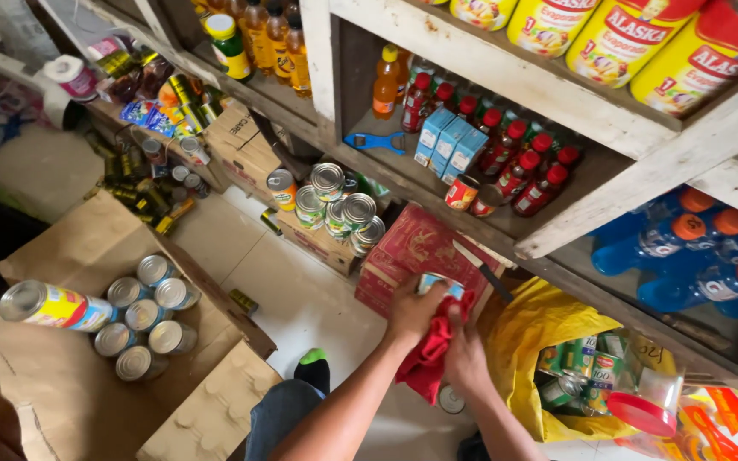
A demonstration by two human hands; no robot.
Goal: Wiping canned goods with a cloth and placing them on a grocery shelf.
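The can (434, 283) was shiny metal with a glossy paper label, half wrapped in a soft, matt red cloth (427, 358). The box (96, 376) was dull brown cardboard, rough at its torn edges, and the tins (149, 316) in it had bright ribbed steel tops. The shelf (574, 201) was worn, painted wood. The bag (531, 329) was glossy yellow plastic. The floor (301, 299) was smooth pale tile.

Small grocery shop or stockroom. Wooden shelves (506, 102) crammed with bottles (523, 166) and tins. Open carton of cans (143, 316) on floor.
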